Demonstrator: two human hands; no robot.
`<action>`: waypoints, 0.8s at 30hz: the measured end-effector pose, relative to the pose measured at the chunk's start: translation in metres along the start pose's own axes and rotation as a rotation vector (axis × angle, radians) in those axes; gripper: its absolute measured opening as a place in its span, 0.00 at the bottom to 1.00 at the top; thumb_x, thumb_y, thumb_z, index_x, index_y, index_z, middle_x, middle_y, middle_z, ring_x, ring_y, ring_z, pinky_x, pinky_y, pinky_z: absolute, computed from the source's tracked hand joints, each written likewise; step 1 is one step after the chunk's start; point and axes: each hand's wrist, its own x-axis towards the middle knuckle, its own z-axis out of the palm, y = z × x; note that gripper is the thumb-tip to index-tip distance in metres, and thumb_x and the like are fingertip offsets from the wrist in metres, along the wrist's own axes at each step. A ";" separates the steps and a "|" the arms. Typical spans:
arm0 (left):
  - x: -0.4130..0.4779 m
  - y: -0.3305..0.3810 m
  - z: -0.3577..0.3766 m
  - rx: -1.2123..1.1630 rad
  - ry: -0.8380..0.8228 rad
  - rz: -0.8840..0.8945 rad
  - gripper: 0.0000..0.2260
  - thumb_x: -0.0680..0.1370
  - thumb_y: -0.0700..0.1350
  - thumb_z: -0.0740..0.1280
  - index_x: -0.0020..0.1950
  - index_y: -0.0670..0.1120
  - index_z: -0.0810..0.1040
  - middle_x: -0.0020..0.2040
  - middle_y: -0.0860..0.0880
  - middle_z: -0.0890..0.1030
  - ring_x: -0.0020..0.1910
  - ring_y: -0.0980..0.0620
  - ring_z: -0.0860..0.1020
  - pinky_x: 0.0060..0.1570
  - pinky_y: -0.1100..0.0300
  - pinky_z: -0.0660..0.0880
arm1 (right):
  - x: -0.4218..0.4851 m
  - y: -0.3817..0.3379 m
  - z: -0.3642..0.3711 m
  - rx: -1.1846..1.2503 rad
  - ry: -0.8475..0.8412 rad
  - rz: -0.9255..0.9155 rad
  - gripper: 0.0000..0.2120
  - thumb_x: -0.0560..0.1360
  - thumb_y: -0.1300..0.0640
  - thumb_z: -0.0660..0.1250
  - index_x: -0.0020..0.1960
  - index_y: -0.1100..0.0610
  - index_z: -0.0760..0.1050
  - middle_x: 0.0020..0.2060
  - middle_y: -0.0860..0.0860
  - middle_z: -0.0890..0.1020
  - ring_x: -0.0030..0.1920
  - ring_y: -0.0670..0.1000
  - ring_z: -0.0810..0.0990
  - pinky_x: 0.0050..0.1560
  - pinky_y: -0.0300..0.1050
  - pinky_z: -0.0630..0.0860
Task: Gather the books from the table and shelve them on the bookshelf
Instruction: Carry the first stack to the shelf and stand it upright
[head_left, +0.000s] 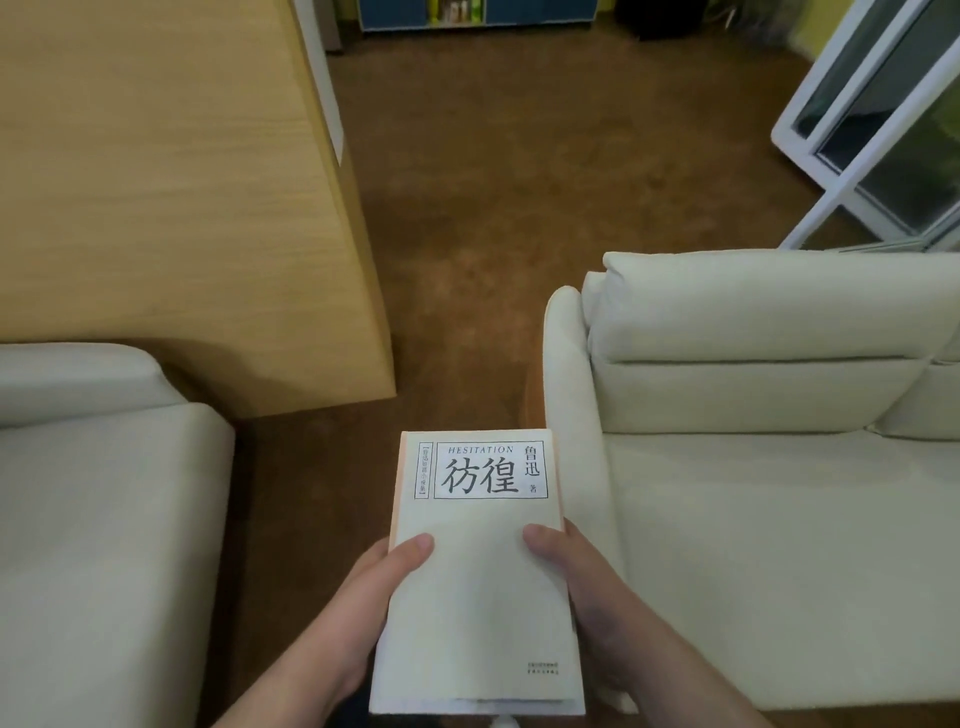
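White-covered book (475, 566) lies flat between both hands, left hand (363, 608) and right hand (582, 587) gripping its side edges, thumbs on top. Below it brown carpet (493, 182) runs between a wooden table (171, 208) and cream sofa (753, 467), toward a blue bookshelf (467, 13).

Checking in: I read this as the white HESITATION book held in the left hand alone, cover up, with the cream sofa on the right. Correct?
Not quite. The head view shows both hands on the book: the left hand grips its left edge and the right hand its right edge, thumbs on the cover. The rest stands: cover up, cream sofa on the right.
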 end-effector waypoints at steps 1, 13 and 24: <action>0.014 0.014 -0.005 0.009 0.001 -0.004 0.27 0.72 0.56 0.72 0.68 0.46 0.75 0.61 0.42 0.84 0.59 0.40 0.82 0.62 0.41 0.75 | 0.017 -0.011 0.002 -0.008 0.003 -0.007 0.31 0.69 0.53 0.70 0.70 0.60 0.74 0.60 0.62 0.85 0.56 0.62 0.85 0.52 0.53 0.84; 0.180 0.222 -0.039 0.052 -0.045 0.069 0.23 0.72 0.52 0.69 0.66 0.45 0.76 0.57 0.41 0.85 0.55 0.40 0.84 0.52 0.47 0.80 | 0.219 -0.165 0.023 0.024 0.100 -0.039 0.32 0.69 0.54 0.68 0.73 0.60 0.71 0.63 0.63 0.83 0.64 0.68 0.80 0.68 0.70 0.73; 0.345 0.369 0.007 0.087 -0.054 0.009 0.25 0.72 0.55 0.70 0.66 0.46 0.78 0.58 0.42 0.85 0.55 0.41 0.84 0.46 0.51 0.83 | 0.370 -0.303 -0.052 0.004 0.122 -0.009 0.30 0.70 0.47 0.71 0.71 0.47 0.72 0.60 0.53 0.86 0.60 0.59 0.85 0.65 0.67 0.77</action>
